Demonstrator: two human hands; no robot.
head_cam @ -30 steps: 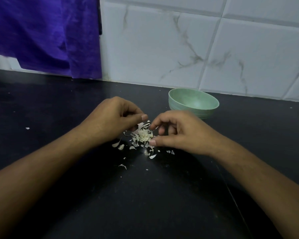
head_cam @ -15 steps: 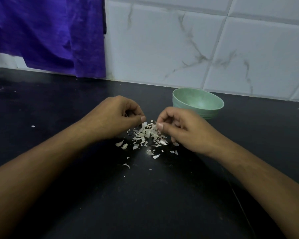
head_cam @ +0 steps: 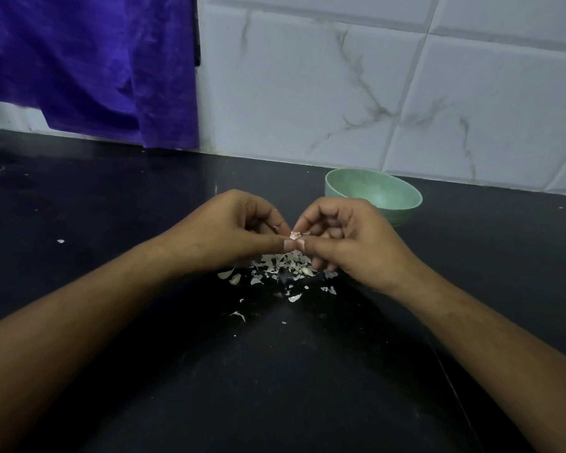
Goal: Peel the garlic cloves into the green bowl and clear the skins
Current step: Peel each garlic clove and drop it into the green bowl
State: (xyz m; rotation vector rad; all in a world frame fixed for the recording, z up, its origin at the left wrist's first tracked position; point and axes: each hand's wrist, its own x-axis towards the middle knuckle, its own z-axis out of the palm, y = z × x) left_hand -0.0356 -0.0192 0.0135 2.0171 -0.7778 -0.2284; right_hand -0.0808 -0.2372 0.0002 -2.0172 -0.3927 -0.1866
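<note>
L hand + R hand both curled, pinching garlic clove above skins pile so peel drops there; green bowl nearby.

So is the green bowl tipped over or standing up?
Standing up. The green bowl sits on its base on the black counter, its open rim facing upward.

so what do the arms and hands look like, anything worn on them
Both arms are bare: no sleeves show on the left forearm or right forearm. The left hand and right hand wear no gloves, and no rings, watch or bands are visible.
</note>
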